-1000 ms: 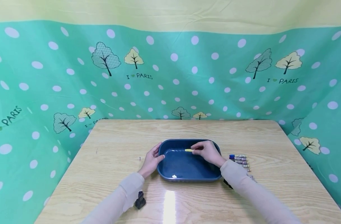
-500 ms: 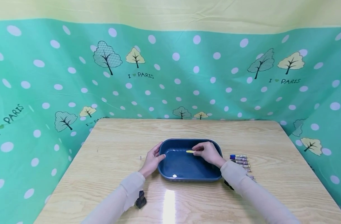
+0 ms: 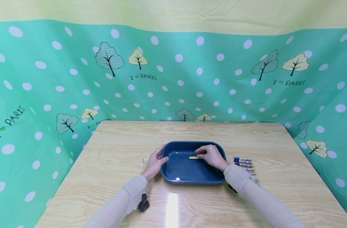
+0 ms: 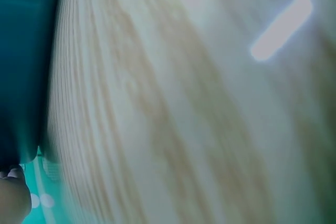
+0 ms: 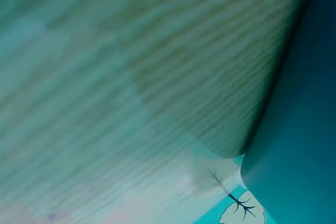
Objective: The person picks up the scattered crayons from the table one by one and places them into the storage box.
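A dark blue rectangular basin (image 3: pixel 190 172) with rounded corners stands on the wooden table. My left hand (image 3: pixel 154 164) grips its left side, thumb over the rim and fingers outside; part of that hand (image 4: pixel 13 198) shows at the lower left of the left wrist view. Inside the basin, towards its back right, my right hand (image 3: pixel 212 155) pinches a slim yellow marker (image 3: pixel 193 157) between thumb and fingers. The marker's left end points left, low over the basin floor; its right end is hidden by the hand. The right wrist view shows the basin's outer wall (image 5: pixel 299 124) but no hand.
Several markers (image 3: pixel 243 159) with patterned barrels lie in a row on the wooden table (image 3: pixel 127 136) right of the basin, partly behind the right sleeve. A tiny pale bit (image 3: pixel 143 160) lies left of the basin. A black device (image 3: pixel 143 203) sits beneath the left wrist.
The yellow marker has dropped lower and nearer within the basin, the right hand sinking slightly with it. The left hand stays on the basin's left side.
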The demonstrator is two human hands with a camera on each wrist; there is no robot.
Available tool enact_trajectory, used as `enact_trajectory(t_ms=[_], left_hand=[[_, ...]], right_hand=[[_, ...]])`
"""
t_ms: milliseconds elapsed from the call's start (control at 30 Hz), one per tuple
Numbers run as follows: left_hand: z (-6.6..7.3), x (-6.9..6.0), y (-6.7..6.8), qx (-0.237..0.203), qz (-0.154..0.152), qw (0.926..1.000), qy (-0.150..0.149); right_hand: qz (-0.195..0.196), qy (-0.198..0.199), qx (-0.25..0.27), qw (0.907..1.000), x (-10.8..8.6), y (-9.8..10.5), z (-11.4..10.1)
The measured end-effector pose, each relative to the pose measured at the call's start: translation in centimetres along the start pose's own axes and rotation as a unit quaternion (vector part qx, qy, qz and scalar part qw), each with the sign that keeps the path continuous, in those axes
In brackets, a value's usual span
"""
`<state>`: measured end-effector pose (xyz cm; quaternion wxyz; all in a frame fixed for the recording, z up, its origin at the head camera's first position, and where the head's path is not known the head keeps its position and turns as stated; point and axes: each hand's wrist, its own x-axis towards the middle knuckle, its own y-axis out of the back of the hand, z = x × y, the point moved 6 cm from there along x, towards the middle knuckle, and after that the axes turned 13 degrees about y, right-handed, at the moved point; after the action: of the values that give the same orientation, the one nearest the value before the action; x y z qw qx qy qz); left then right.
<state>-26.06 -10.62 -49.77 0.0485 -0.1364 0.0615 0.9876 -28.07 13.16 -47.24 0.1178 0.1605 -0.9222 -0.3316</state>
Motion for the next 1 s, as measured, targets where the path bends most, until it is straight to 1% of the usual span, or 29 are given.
enact_trajectory(t_ms=[67,200,333,567,667,767,900,1000], left_hand=[[0.1,-0.1,0.0,-0.001,-0.001,1.0,-0.004],[0.2,-0.2,0.0,-0.003,-0.003,1.0,-0.002],[0.2,-0.2,0.1,0.0,-0.004,1.0,-0.004],[2.8,-2.2,-0.3,-0.002,-0.017,0.9998,0.002],[2.8,-2.2,-0.3,0.0,-0.017,0.9999,0.004],[2.8,-2.2,-0.4,0.003,-0.017,0.9998,0.005],[2.8,-2.2,-0.4,0.005,-0.015,0.9999,0.007],[2.8,-2.2,-0.3,0.005,-0.013,0.9999,0.007]], right_hand=[[0.0,0.0,-0.001,1.0,0.0,0.0,-0.1],[-0.001,0.001,0.002,1.0,-0.1,0.0,-0.2],[0.002,-0.001,0.015,0.9999,-0.1,0.0,-0.2],[-0.001,-0.008,0.014,0.9999,0.0,0.0,-0.1],[-0.001,-0.009,0.022,0.9997,-0.1,0.0,-0.1],[0.002,-0.006,0.049,0.9988,-0.3,0.2,-0.2],[0.016,0.014,0.078,0.9968,-0.5,0.7,-0.7],[0.03,0.028,0.08,0.9959,-0.6,1.2,-1.1]])
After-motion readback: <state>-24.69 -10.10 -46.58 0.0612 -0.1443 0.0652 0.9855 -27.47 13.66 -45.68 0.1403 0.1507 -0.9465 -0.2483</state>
